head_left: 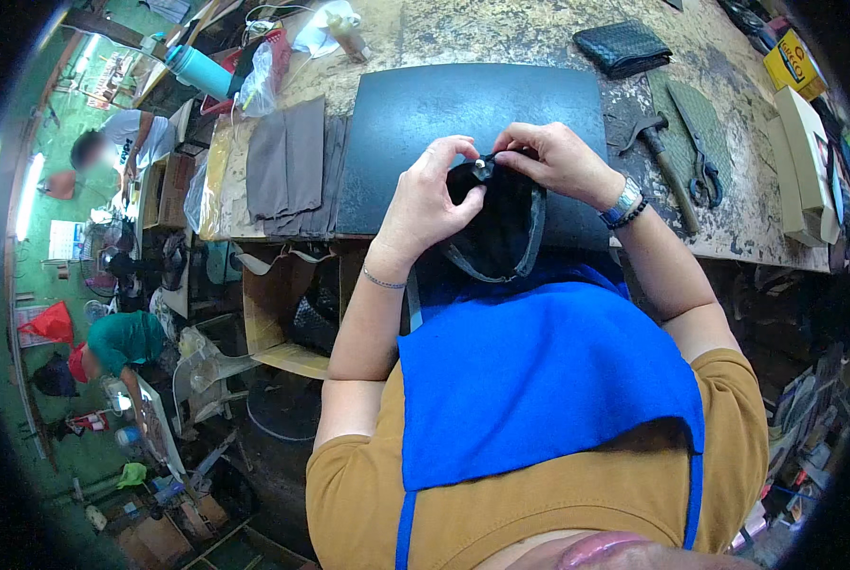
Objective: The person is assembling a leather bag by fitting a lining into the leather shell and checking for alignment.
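Observation:
A black pouch or small bag [503,223] is between my hands, its mouth towards me and a greyish edge strip curving round the opening. My right hand [558,166] pinches its far rim between thumb and fingers. On the other side my left hand [432,198] curls at the same rim, with its index finger near the top and its thumb against the dark material. A small pale, shiny spot [480,163] shows between the two hands; its kind is too small to tell. Beneath lies a dark flat board [425,104] on the worktable [463,38].
Brownish-grey sheets [287,161] lie left of the board. To the right are a hammer [667,166], large shears [700,152] and a cardboard box [795,171]. A black woven piece [623,47] rests at the back. Two people work at far left.

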Tool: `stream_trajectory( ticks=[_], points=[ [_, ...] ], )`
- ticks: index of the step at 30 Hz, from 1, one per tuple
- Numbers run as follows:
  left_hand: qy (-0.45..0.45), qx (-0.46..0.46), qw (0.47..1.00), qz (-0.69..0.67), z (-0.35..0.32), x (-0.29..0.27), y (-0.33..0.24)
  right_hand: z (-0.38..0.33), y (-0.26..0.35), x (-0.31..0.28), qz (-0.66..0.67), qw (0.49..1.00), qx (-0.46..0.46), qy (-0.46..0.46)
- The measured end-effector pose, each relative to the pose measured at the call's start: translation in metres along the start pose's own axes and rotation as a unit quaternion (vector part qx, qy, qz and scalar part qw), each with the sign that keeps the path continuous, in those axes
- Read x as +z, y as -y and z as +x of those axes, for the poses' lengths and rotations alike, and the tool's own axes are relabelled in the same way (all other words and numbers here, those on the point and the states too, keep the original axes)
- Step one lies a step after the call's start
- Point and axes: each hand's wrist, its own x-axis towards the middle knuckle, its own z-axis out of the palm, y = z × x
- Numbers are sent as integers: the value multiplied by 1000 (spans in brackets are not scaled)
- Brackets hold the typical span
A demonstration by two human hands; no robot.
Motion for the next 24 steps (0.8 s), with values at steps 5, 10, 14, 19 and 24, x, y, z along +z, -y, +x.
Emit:
stream_trajectory(
  ticks=[5, 10, 14, 19, 24],
  points=[
    [24, -58, 997, -36, -1, 3, 6, 0, -3, 2, -47, 985, -148, -74],
    [49, -160, 976, -141, -3, 5, 9, -1, -1, 4, -132, 972, -181, -66],
    [50, -185, 964, -182, -6, 6, 21, -1, -1, 6, -125, 982, -131, -45],
    [52, -208, 952, -219, -6, 7, 23, 1, -11, 9, -23, 997, -72, -21],
    [76, -195, 967, -143, -4, 2, 3, -1, -1, 2, -57, 983, -162, -66]
  ],
)
